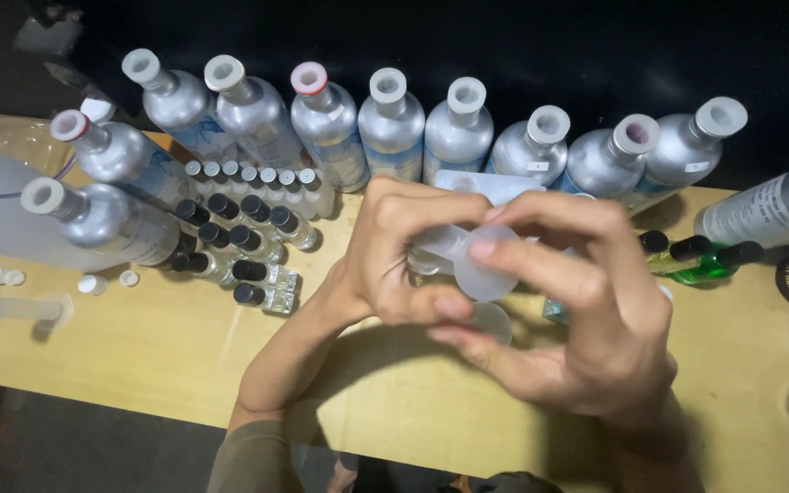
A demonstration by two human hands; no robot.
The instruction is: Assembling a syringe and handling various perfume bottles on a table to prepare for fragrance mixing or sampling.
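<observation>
Above the middle of the yellow table (166,356), left hand (404,251) curled with fingers closed around a small translucent plastic funnel (481,265), and right hand (577,319) bent in from the right, thumb and forefinger pinched on the funnel's round rim. Funnel's narrow end hidden inside the left palm, and hard to make out what lies below it, only a pale round shape. Funnel itself cloudy white, held just in front of the row of silver bottles (393,123), with small black-capped vials (239,251) to the left.
</observation>
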